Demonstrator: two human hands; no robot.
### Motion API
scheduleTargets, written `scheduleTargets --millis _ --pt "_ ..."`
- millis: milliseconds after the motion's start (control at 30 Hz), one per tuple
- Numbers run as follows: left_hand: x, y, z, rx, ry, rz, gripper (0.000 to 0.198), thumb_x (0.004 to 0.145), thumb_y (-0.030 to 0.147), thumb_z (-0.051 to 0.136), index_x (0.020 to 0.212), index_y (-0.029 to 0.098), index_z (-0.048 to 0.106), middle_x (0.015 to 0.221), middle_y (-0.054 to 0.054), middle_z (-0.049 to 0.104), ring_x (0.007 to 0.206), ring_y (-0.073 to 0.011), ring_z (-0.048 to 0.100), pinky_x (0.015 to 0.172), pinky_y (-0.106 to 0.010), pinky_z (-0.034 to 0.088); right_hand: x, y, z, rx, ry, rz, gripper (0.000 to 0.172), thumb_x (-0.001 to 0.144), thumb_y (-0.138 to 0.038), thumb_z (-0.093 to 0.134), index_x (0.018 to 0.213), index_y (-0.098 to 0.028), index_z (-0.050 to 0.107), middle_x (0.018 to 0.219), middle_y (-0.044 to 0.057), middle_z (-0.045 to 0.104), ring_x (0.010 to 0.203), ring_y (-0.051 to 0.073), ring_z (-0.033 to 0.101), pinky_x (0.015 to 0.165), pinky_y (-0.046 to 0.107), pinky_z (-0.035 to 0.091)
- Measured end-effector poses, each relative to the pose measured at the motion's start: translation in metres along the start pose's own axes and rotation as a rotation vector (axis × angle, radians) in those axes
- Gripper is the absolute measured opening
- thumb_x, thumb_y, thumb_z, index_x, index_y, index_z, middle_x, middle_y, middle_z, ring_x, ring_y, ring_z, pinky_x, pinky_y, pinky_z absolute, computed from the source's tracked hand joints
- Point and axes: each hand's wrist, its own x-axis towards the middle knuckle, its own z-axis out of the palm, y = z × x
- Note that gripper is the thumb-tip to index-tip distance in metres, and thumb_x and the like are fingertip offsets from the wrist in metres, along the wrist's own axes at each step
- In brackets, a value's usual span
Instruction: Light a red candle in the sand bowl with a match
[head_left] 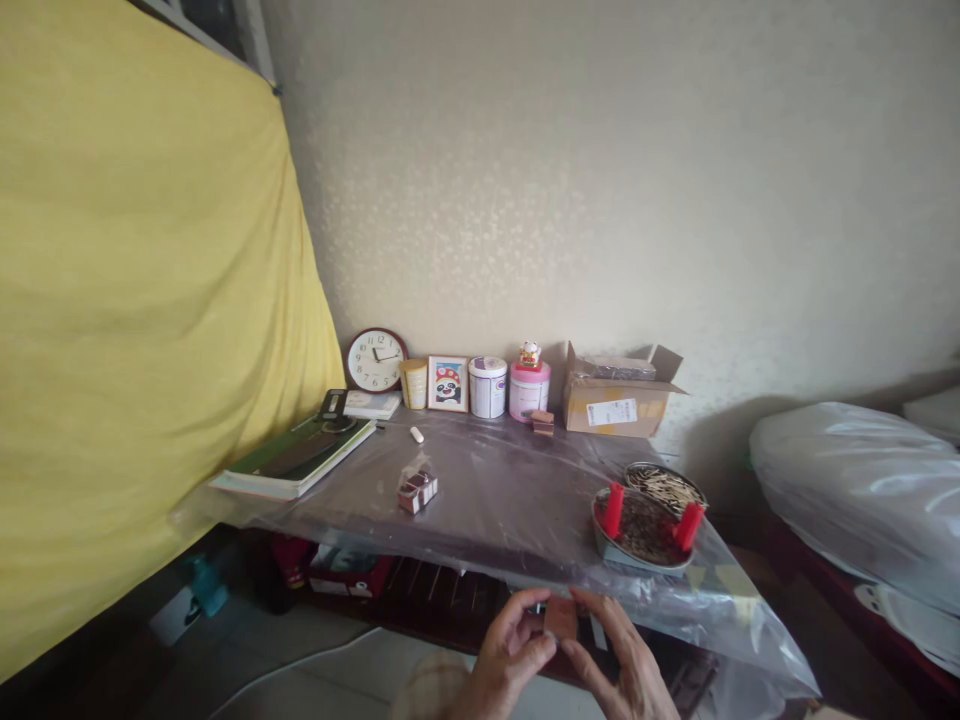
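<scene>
My left hand (504,655) and my right hand (626,668) meet low in the view, just in front of the table's near edge. Together they pinch a small reddish-brown box (560,619) between fingertips. Beyond them, on the plastic-covered table (510,500), stands a round metal tray (643,530) of dark granules with two red candles (613,510) upright in it. A second dish of pale sticks (666,486) sits right behind it. A small pack of similar brown boxes (418,490) lies mid-table.
Along the wall stand a clock (376,359), a framed panda picture (448,384), two tins (488,386), a pink tin with a figurine (529,388) and an open cardboard box (619,398). Books (296,458) lie at left. A yellow cloth (142,300) hangs left; a plastic-covered bundle (862,490) lies right.
</scene>
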Motion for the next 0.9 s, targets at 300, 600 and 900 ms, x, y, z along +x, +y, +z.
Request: scheduleTargets --millis 300,600,900 --pt "-0.001 0.005 0.008 0.036 0.077 -0.032 0.034 0.077 0.029 0.066 0.108 0.016 0.059 0.115 -0.014 0.064 0.111 -0.0265 0.055 0.096 -0.039 0.037 -0.001 -0.002 0.0 0.261 -0.076 0.169 0.037 0.082 -0.036 0.063 0.117 -0.025 0.055 0.109 0.004 0.064 0.099 0.018 0.063 0.085 0.021 0.051" --pt "0.005 -0.013 -0.007 -0.27 0.156 -0.078 0.03 0.076 0.029 0.068 0.103 0.017 0.066 0.111 -0.011 0.065 0.099 -0.0171 0.057 0.089 -0.03 0.039 0.002 0.02 0.003 1.059 0.211 0.789 0.033 0.064 -0.039 0.079 0.09 -0.02 0.071 0.098 0.007 0.07 0.09 0.021 0.067 0.085 0.025 0.051" --pt "0.003 -0.007 -0.001 -0.29 0.158 -0.089 0.028 0.075 0.03 0.069 0.101 0.017 0.069 0.107 -0.009 0.065 0.099 -0.0171 0.057 0.088 -0.028 0.039 0.006 0.012 -0.003 0.984 0.209 0.864 0.035 0.06 -0.041 0.08 0.088 -0.021 0.075 0.105 0.005 0.068 0.1 0.019 0.062 0.088 0.017 0.047"
